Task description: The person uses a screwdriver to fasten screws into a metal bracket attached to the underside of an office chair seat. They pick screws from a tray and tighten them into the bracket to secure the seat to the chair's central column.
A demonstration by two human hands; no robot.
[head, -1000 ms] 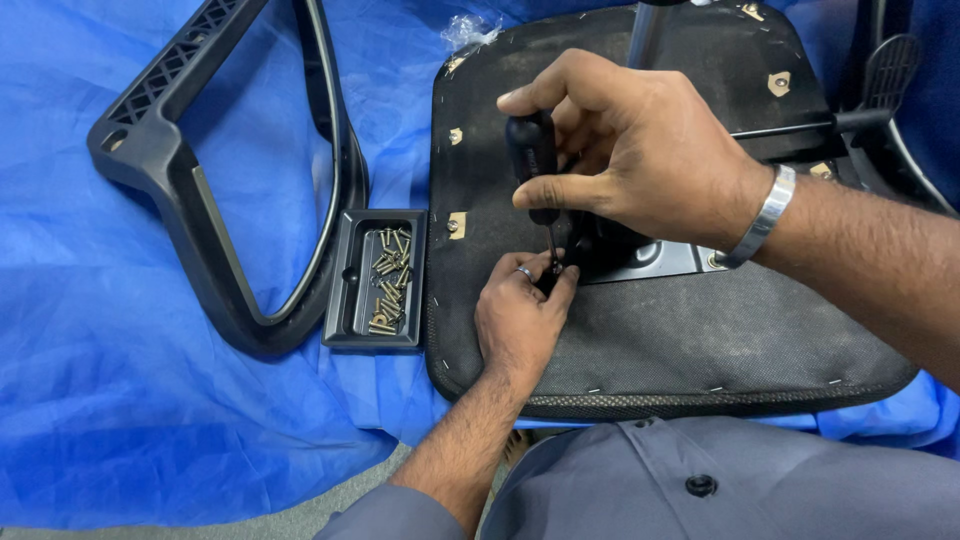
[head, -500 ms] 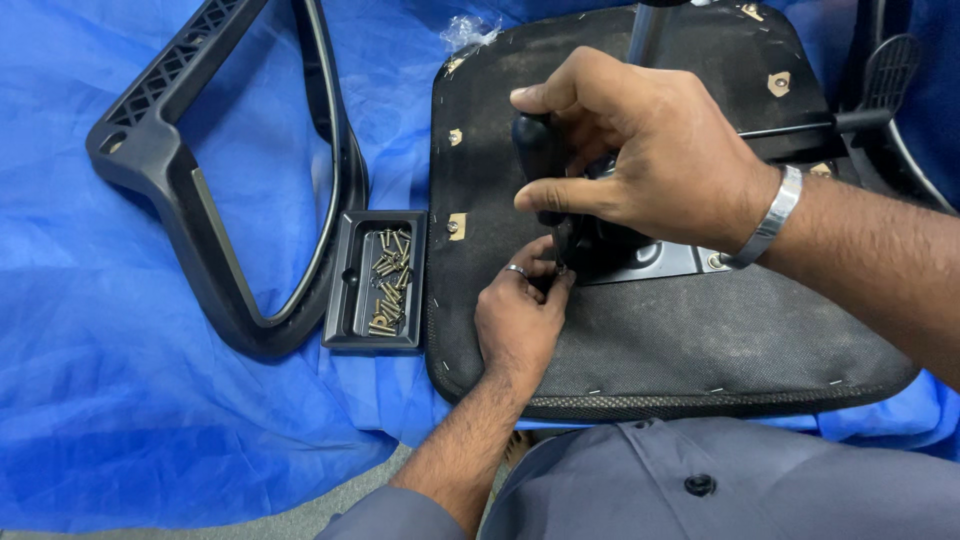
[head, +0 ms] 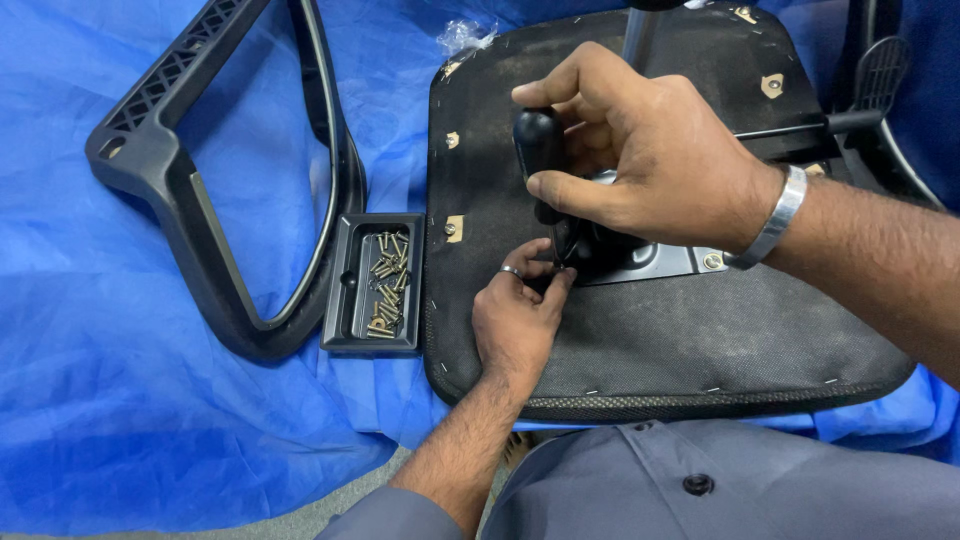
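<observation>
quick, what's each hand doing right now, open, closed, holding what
Left hand: fingertips pinched at the screwdriver tip; anything held there is hidden.
Right hand: closed around the black screwdriver handle, over the upturned chair seat.

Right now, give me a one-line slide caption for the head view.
Right hand grips a black-handled screwdriver on an upturned chair seat; left hand steadies its tip.

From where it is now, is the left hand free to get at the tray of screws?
Probably yes. The left hand pinches at the screwdriver tip on the seat base; the screw tray lies just beside it, open-topped, nothing between.
</observation>
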